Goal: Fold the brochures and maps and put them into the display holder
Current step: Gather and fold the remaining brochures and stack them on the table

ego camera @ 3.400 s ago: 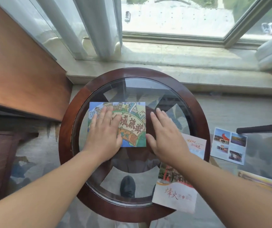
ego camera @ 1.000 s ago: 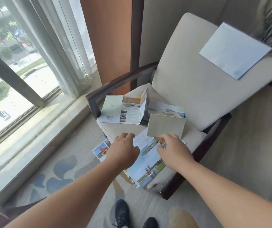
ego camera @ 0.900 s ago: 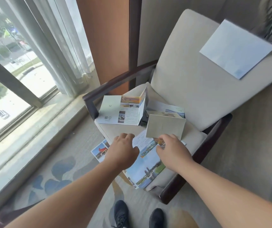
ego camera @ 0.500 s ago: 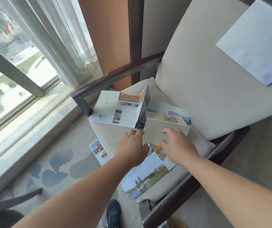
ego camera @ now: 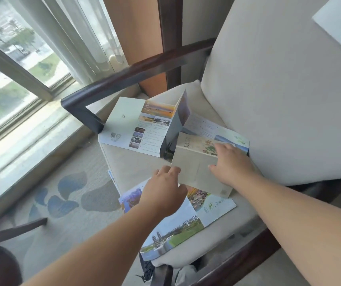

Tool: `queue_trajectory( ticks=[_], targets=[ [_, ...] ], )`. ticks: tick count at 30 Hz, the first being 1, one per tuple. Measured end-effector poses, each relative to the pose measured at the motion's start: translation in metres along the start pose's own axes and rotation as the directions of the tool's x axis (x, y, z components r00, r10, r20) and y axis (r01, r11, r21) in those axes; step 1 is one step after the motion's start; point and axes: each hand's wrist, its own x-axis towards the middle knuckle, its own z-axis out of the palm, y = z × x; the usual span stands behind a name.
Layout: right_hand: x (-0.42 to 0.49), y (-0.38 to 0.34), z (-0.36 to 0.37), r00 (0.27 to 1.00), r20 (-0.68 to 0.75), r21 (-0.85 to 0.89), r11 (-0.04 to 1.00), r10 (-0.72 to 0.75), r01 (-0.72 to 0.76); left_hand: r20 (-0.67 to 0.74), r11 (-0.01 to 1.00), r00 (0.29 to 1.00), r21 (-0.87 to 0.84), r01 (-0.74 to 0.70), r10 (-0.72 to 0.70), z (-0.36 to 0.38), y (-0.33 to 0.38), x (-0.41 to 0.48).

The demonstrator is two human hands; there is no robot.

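Cream chair seat, brochures lying on it

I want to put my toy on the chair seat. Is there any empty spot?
One bare patch of seat cushion lies between the half-open leaflet and the landscape map, left of the left hand. The back and right are crowded: the beige brochure under the right hand overlaps other papers.

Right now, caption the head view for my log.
Both hands, left and right, reach the beige brochure on the armchair seat.
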Motion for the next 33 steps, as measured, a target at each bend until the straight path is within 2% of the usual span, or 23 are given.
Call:
queue_trajectory(
  ticks=[3,7,10,13,15,16,19,20,22,24,26,29,31,33],
  targets=[
    [0.025,0.002,0.020,0.999,0.034,-0.085,0.996,-0.029,0.031,-0.013,1.000,1.000,-0.015,0.004,-0.004,0.011,-0.009,0.009],
    [0.040,0.006,0.037,0.992,-0.069,-0.235,0.968,-0.106,0.087,-0.012,0.999,1.000,-0.033,0.012,-0.013,0.024,-0.015,0.015],
    [0.030,0.008,0.033,0.983,-0.083,-0.212,0.966,-0.167,0.146,-0.001,0.995,0.999,-0.087,0.041,-0.041,0.024,-0.009,0.012],
    [0.002,0.001,0.019,0.972,-0.114,-0.176,0.967,-0.203,0.182,0.026,0.949,0.988,-0.273,0.156,-0.155,0.014,0.006,0.006],
    [-0.022,-0.008,0.006,0.961,-0.129,-0.191,0.957,-0.245,0.218,0.049,0.835,0.964,-0.490,0.251,-0.261,0.003,0.020,0.002],
    [-0.036,-0.014,-0.001,0.960,-0.127,-0.171,0.959,-0.249,0.226,0.073,0.745,0.951,-0.605,0.282,-0.301,-0.003,0.027,-0.001],
    [-0.078,-0.035,-0.020,0.937,-0.152,-0.055,0.949,-0.316,0.311,0.157,0.447,0.929,-0.841,0.304,-0.336,-0.024,0.048,-0.012],
    [-0.091,-0.043,-0.025,0.922,-0.160,-0.015,0.935,-0.352,0.355,0.156,0.387,0.924,-0.874,0.294,-0.349,-0.031,0.052,-0.018],
    [-0.112,-0.056,-0.036,0.899,-0.162,0.085,0.901,-0.408,0.424,0.094,0.405,0.917,-0.876,0.262,-0.389,-0.045,0.052,-0.030],
    [-0.122,-0.063,-0.048,0.918,-0.107,0.248,0.884,-0.381,0.395,0.015,0.440,0.923,-0.876,0.198,-0.385,-0.062,0.042,-0.045],
    [-0.124,-0.069,-0.062,0.945,-0.107,0.356,0.875,-0.310,0.328,-0.036,0.439,0.945,-0.891,0.117,-0.326,-0.082,0.029,-0.064],
    [-0.122,-0.085,-0.081,0.986,-0.113,0.511,0.844,-0.120,0.161,-0.085,0.401,0.966,-0.916,0.021,-0.246,-0.110,0.009,-0.094],
    [-0.122,-0.104,-0.089,0.998,-0.037,0.701,0.710,-0.060,0.069,-0.102,0.349,0.969,-0.937,-0.018,-0.225,-0.123,-0.006,-0.115],
    [-0.126,-0.127,-0.092,0.995,0.077,0.873,0.486,-0.055,-0.041,-0.118,0.319,0.967,-0.947,-0.040,-0.228,-0.136,-0.024,-0.139]
  ],
)
